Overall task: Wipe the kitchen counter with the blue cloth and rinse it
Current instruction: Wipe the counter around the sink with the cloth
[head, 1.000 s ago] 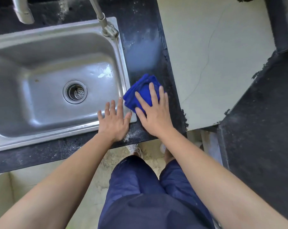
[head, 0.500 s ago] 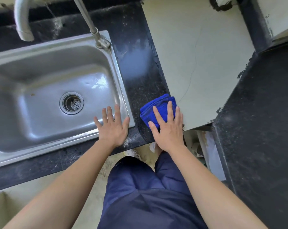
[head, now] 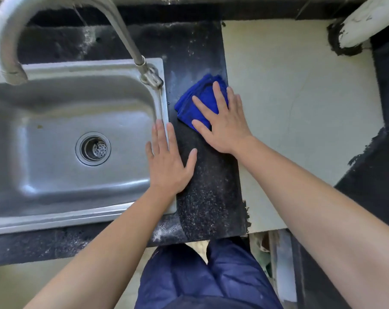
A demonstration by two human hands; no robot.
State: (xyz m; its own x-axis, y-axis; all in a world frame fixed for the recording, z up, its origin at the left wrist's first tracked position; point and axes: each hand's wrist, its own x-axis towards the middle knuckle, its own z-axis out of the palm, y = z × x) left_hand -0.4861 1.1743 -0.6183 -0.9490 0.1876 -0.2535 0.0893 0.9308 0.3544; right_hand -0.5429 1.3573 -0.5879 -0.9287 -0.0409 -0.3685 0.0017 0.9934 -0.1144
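Navy trousers (head: 202, 275) fill the bottom of my feed; above them, L hand (head: 169, 161) lies flat, fingers straight & spread, across the sink (head: 77, 68) rim & black counter (head: 209, 186). R hand (head: 222, 123), fingers splayed, presses the folded blue cloth (head: 195, 101) onto the counter strip right of the sink, near the faucet (head: 124, 34) base.

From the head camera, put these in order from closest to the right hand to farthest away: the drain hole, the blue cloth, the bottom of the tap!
1. blue cloth: directly under the right hand, on the dark counter.
2. tap base: left of the cloth, at the sink rim's back right corner.
3. drain: farthest left, in the sink's bottom.
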